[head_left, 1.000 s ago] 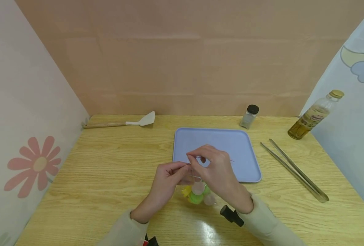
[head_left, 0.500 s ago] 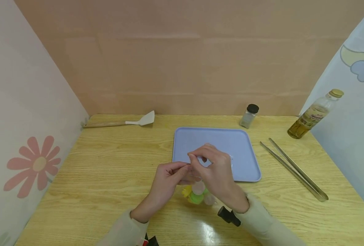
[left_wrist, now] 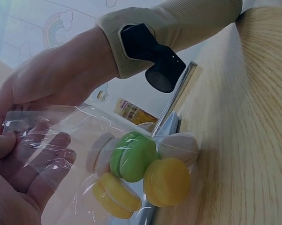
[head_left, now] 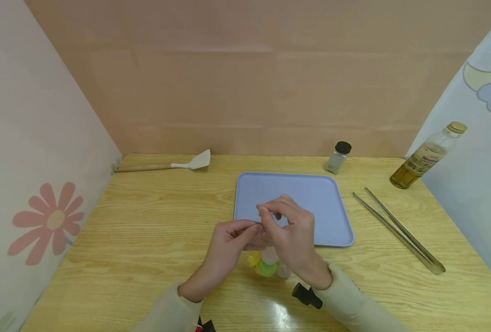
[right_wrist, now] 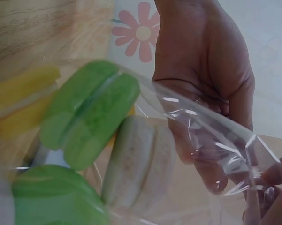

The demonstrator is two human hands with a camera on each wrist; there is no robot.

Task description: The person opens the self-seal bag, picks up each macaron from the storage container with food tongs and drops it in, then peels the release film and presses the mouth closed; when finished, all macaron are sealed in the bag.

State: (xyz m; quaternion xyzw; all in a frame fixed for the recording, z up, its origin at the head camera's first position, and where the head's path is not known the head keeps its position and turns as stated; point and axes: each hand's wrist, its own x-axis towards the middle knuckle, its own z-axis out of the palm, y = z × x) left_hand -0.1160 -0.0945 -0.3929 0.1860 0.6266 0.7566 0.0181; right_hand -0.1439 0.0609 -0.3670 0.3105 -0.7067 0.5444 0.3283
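Observation:
A clear plastic bag (left_wrist: 91, 123) of macarons hangs from both hands, over the table's front middle. My left hand (head_left: 224, 244) pinches its upper part between thumb and fingers. Close beside it, slightly higher, my right hand (head_left: 293, 233) pinches with thumb and index finger at the bag's gathered top. In the left wrist view a green macaron (left_wrist: 133, 157) lies among yellow macarons (left_wrist: 168, 182) and a pale macaron (left_wrist: 178, 149). Another pale macaron (right_wrist: 136, 164) shows near the middle of the right wrist view. Fingers hide the very top of the bag.
Behind the hands lies a blue tray (head_left: 287, 184). Metal tongs (head_left: 399, 230) rest to its right, with an oil bottle (head_left: 426, 157) beyond. A black-capped jar (head_left: 338, 157) stands behind the tray. A white spatula (head_left: 162, 166) with a wooden handle lies at the back left.
Both hands have shifted slightly right in the head view, still pinching the bag. A thin reddish line seen over the tray beyond the right hand a second ago no longer shows.

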